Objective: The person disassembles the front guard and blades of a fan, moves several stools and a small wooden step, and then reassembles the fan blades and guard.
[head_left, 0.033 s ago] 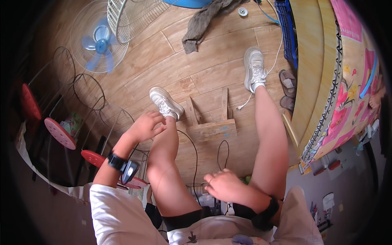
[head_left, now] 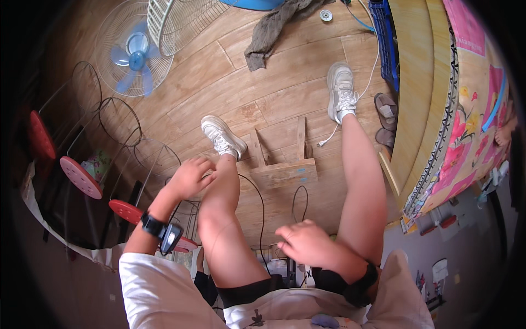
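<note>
My left hand (head_left: 192, 177) hovers over my left shin, its fingers loosely bent and a little apart, with nothing in it. Over my right thigh is my right hand (head_left: 308, 244), reaching inward with loosely curved fingers. Nothing shows in its grasp, though its palm side is hidden. A small wooden stool (head_left: 284, 172) lies tipped over on the floor between my feet, two legs pointing away from me. Near my right hand, a thin dark cable loop (head_left: 295, 204) rises, and another dark cable (head_left: 263, 219) runs past my left knee.
A fan with blue blades (head_left: 136, 60) stands far left beside a white slatted basket (head_left: 183, 24). Red round stools (head_left: 81, 176) line the left. Ahead lie a grey cloth (head_left: 268, 38) and a white plug (head_left: 327, 140). Brown slippers (head_left: 386, 112) sit by the wooden bed frame (head_left: 422, 88).
My left hand has shifted slightly left and toward me. My right hand has moved a little up and to the right.
</note>
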Motion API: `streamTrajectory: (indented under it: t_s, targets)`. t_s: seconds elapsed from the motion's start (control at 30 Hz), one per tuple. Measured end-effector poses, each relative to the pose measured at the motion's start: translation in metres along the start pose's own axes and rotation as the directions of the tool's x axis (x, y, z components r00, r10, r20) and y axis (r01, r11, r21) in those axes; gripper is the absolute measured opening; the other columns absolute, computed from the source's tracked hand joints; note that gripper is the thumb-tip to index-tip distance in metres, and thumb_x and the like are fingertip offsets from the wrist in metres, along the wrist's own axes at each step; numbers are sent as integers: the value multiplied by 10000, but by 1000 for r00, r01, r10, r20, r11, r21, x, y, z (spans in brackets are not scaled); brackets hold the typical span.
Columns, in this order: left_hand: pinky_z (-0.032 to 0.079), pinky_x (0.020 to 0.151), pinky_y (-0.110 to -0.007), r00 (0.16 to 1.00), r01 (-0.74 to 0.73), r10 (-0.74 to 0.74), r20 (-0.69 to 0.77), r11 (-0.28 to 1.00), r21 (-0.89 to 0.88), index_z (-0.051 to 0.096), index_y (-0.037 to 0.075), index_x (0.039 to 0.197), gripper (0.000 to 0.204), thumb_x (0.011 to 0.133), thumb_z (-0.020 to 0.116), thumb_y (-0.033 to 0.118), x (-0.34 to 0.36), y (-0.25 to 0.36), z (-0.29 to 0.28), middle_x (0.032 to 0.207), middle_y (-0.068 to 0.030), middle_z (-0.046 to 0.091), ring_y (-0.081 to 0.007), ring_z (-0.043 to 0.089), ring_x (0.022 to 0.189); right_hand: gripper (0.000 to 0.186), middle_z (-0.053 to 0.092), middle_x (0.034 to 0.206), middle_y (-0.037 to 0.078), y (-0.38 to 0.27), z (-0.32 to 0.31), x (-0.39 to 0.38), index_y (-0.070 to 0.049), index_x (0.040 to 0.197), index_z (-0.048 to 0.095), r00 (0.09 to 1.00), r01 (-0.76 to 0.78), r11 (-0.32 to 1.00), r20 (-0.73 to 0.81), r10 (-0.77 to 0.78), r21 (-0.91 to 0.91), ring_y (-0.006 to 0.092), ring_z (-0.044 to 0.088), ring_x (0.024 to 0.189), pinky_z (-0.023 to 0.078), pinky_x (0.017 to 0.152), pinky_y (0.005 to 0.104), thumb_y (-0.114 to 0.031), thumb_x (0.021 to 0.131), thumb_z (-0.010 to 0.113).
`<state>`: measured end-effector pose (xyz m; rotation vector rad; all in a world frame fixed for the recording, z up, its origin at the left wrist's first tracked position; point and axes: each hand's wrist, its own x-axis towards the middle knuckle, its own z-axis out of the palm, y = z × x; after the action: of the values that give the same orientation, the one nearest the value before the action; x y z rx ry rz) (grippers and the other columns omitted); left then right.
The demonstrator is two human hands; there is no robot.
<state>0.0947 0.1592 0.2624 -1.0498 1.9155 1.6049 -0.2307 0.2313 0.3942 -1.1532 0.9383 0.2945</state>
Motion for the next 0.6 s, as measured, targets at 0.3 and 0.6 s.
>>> streamTrajectory:
  t_s: [0.3,0.6]
  targets:
    - [420,830,-435,917,64,-127,379,983,174,603,17,942,312,776,502,262,-222,98,135,967,-147,605,-284,563,947,231,617,947,94,113,-104,-130,11,1129,514,445,31,853,-772,454,520,147,556,920,414,881,288,-100,926,506]
    - [464,851,-436,737,335,-210,643,939,-78,587,117,1152,414,803,570,339,-364,162,216,1044,-156,618,-319,569,1050,533,670,914,98,136,64,-378,-193,1050,656,654,-195,904,637,409,-380,292,614,869,433,778,450,-621,755,537]
